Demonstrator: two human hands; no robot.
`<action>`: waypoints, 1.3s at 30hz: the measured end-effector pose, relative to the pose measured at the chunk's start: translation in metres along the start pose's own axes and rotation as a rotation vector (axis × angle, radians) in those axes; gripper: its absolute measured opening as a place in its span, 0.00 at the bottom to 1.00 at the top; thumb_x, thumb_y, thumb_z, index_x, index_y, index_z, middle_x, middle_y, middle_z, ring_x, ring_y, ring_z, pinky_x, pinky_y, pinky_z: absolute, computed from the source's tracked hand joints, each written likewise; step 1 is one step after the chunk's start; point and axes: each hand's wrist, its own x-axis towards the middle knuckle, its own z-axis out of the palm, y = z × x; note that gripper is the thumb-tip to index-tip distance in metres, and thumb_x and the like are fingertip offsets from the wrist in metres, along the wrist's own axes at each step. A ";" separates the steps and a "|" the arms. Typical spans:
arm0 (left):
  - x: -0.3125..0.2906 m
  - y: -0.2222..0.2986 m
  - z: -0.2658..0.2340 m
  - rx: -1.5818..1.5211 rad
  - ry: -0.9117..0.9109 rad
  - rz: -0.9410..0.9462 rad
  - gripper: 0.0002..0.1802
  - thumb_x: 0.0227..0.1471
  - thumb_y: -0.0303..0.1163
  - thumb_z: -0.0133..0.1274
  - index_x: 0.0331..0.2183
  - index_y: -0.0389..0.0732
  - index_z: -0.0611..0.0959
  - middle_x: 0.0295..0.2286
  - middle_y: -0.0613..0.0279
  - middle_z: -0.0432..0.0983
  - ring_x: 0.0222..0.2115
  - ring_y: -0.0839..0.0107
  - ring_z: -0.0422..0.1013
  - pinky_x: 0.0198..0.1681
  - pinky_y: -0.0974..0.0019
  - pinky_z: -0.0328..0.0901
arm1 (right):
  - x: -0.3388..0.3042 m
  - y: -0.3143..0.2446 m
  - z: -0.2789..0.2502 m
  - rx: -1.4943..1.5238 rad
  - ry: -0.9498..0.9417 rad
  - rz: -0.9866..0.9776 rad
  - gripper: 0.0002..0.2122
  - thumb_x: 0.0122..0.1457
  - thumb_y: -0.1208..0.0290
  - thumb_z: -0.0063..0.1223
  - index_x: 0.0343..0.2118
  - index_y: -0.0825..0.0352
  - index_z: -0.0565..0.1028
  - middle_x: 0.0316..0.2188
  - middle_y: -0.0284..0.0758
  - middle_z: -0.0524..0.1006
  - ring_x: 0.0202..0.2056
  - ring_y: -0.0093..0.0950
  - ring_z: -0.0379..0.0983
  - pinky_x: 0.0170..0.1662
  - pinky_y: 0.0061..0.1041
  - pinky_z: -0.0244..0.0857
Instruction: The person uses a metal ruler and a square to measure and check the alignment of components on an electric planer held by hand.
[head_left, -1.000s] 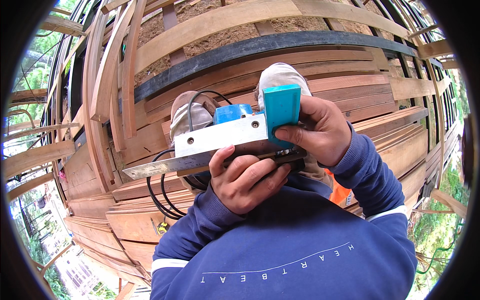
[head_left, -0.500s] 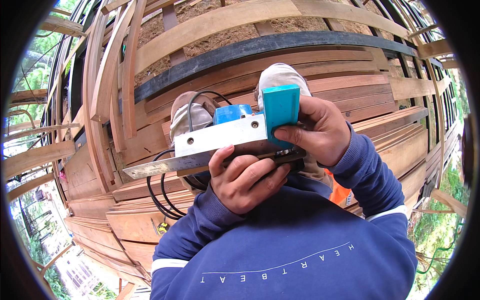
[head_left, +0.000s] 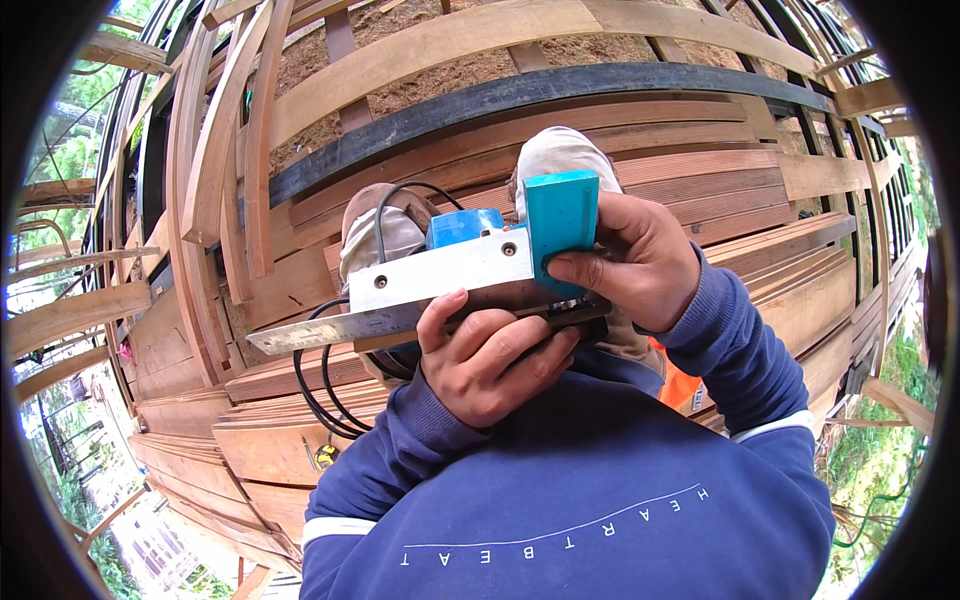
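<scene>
A blue power tool that looks like an electric hand planer [head_left: 465,228] is held up over my lap, its flat silver plate [head_left: 445,268] turned toward me. My right hand [head_left: 640,260] grips the teal end piece [head_left: 562,225], with the thumb pressed on its near face. Along the plate's lower edge lies a thin steel ruler [head_left: 320,330], its free end sticking out to the left. My left hand [head_left: 485,365] has its fingers curled over the ruler and the tool's near side. The underside of the tool is hidden behind that hand.
A black cord [head_left: 310,390] loops down left of the tool. Stacked timber boards [head_left: 700,185] lie beneath and around me. Long slats [head_left: 210,190] lean at the left, and a dark beam [head_left: 480,95] crosses ahead. A yellow-black tape measure [head_left: 325,457] rests at the lower left.
The steel ruler's free end has shifted very slightly to the right. Both hands and the tool stay practically still.
</scene>
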 end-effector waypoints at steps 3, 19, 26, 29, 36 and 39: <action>0.000 0.000 0.000 0.002 0.002 0.006 0.21 0.39 0.42 0.74 0.40 0.60 0.89 0.37 0.79 0.75 0.36 0.79 0.72 0.67 0.50 0.49 | 0.000 0.001 0.000 0.024 -0.005 0.005 0.11 0.62 0.74 0.63 0.46 0.69 0.80 0.37 0.32 0.82 0.41 0.19 0.76 0.47 0.23 0.72; 0.013 -0.011 -0.004 -0.072 -0.034 -0.037 0.26 0.32 0.41 0.75 0.40 0.59 0.89 0.36 0.77 0.75 0.37 0.73 0.74 0.70 0.38 0.45 | 0.023 0.011 -0.004 0.166 -0.060 0.001 0.12 0.62 0.76 0.62 0.48 0.71 0.78 0.39 0.34 0.83 0.41 0.20 0.78 0.47 0.23 0.74; 0.014 -0.014 -0.004 -0.073 -0.018 -0.016 0.27 0.32 0.42 0.76 0.41 0.59 0.88 0.36 0.77 0.75 0.37 0.73 0.73 0.68 0.41 0.48 | 0.028 0.013 -0.008 0.177 -0.081 0.029 0.12 0.62 0.75 0.63 0.47 0.71 0.78 0.39 0.34 0.83 0.41 0.20 0.78 0.47 0.23 0.74; 0.013 -0.013 -0.004 -0.060 -0.001 -0.004 0.27 0.33 0.42 0.75 0.41 0.58 0.88 0.36 0.77 0.75 0.37 0.73 0.73 0.67 0.41 0.49 | 0.027 0.013 -0.008 0.155 -0.067 -0.005 0.12 0.62 0.75 0.63 0.47 0.71 0.78 0.39 0.33 0.82 0.42 0.20 0.78 0.47 0.24 0.73; 0.019 -0.008 -0.029 -0.271 -0.104 -0.183 0.25 0.41 0.36 0.71 0.44 0.45 0.86 0.39 0.61 0.78 0.39 0.61 0.76 0.56 0.49 0.65 | 0.005 0.027 -0.005 0.537 0.342 -0.129 0.11 0.64 0.77 0.60 0.48 0.69 0.78 0.42 0.33 0.82 0.44 0.23 0.78 0.51 0.25 0.70; 0.038 -0.020 -0.041 -0.367 -0.221 -0.306 0.28 0.43 0.34 0.70 0.47 0.37 0.84 0.42 0.51 0.78 0.42 0.53 0.76 0.53 0.53 0.68 | -0.005 0.037 -0.003 0.716 0.460 -0.272 0.11 0.65 0.79 0.58 0.50 0.70 0.77 0.43 0.34 0.82 0.44 0.24 0.78 0.52 0.26 0.70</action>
